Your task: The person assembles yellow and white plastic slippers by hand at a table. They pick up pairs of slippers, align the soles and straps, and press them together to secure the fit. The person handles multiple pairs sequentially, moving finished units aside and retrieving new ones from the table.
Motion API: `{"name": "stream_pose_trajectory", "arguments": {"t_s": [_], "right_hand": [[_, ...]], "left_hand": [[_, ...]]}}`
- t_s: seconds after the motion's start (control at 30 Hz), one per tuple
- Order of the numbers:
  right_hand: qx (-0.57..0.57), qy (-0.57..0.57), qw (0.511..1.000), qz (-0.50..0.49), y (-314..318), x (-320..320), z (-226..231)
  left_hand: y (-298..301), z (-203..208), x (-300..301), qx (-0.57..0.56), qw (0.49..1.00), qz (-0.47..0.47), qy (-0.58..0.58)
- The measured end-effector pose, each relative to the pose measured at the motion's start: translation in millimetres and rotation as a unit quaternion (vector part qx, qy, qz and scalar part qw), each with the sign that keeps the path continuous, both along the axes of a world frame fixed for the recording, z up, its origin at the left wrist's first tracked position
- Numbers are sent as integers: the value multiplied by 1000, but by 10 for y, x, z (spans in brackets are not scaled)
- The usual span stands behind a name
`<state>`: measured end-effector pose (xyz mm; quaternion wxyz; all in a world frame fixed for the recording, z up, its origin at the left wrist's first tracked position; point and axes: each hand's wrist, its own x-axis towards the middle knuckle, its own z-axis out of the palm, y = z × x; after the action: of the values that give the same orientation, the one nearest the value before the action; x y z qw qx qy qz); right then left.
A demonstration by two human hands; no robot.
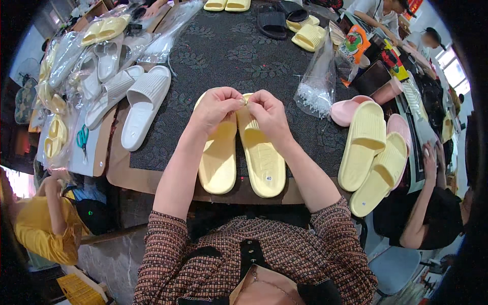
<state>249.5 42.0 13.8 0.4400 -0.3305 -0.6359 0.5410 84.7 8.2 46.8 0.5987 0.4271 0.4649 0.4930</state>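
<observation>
Left hand: the left hand [218,104] bends over the toe end of the left yellow slipper [217,162], thumb and forefinger pinching a small piece [246,101].
Right hand: the right hand [269,113] meets it from the other side, thumb and forefinger closed on the same piece.
Small piece: above the strap end of the right yellow slipper [262,162]; mostly hidden by fingertips, so whether it is loose or joined to the slipper cannot be told. It looks light and easy to drop, best taken between tips of thumb and forefinger.
Yellow pair: side by side, soles down, toes away from the person, across the near edge of the dark mat [229,56].
Weight and feel: probably light, moulded foam, springy when squeezed, unlikely to break; the smooth footbed may slide a little under dry fingers.
Where to hold: the ribbed strap or the thick side wall should give the firmest grip; the heel, with its round sticker [269,178], is better left unrubbed.
Nearby: a clear bag [314,94] of thin white strips lies right of the hands.
</observation>
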Motion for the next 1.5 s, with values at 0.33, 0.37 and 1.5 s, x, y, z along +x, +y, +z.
{"name": "stream_pose_trajectory", "arguments": {"t_s": [0.33,0.37,1.5], "right_hand": [[-22,5,1000,-4,-13,-4,83],[-18,4,1000,-5,-2,-6,58],[208,-288,921,161,-669,458,806]], "left_hand": [[5,-135,18,18,998,41,-48],[13,-145,20,19,997,46,-53],[-118,-262,-631,82,961,234,126]]}}
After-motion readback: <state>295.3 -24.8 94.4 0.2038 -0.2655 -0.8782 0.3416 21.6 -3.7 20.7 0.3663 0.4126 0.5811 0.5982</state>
